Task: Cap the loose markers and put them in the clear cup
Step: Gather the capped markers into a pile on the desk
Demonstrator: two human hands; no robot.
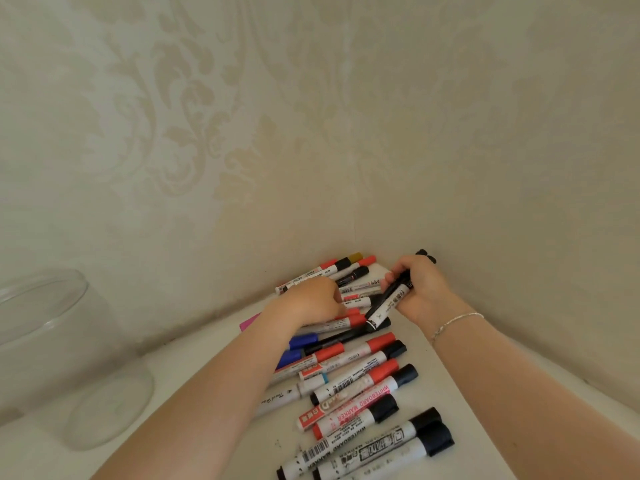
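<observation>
Markers could scatter if your left hand (313, 299), fingers curled into the pile and their hold hidden, jostles it while your right hand (417, 289) grips the black-and-white whiteboard marker (388, 303).

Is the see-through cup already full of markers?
No, the clear cup at the left holds no markers; they lie in a pile on the white table.

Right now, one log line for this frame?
right hand: grips black marker | left hand: on marker pile, grasp unclear | clear cup: no markers visible
</observation>
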